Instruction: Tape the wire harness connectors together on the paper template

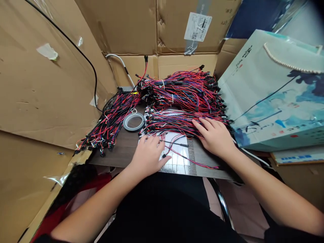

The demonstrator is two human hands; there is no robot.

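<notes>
A row of thin red, blue and black wires with small black connectors, the front wire bundle (174,118), lies across the desk. My right hand (217,137) rests palm down on the right part of this bundle, its fingers stretched and apart. At the bundle's left end is my left hand (149,153), fingers slightly bent over the connectors and thumb held away; its fingertips are partly hidden. Just right of that thumb lies a loose wire lead (182,157) with a black connector (164,156), on a white sheet (179,162) under clear film.
Behind, a large tied wire pile (184,89) is stacked up. More wires (113,116) spread at left, beside a tape roll (134,122). Cardboard walls (45,84) enclose the left and back. A paper gift bag (275,98) stands at right. The desk edge (108,165) is near my body.
</notes>
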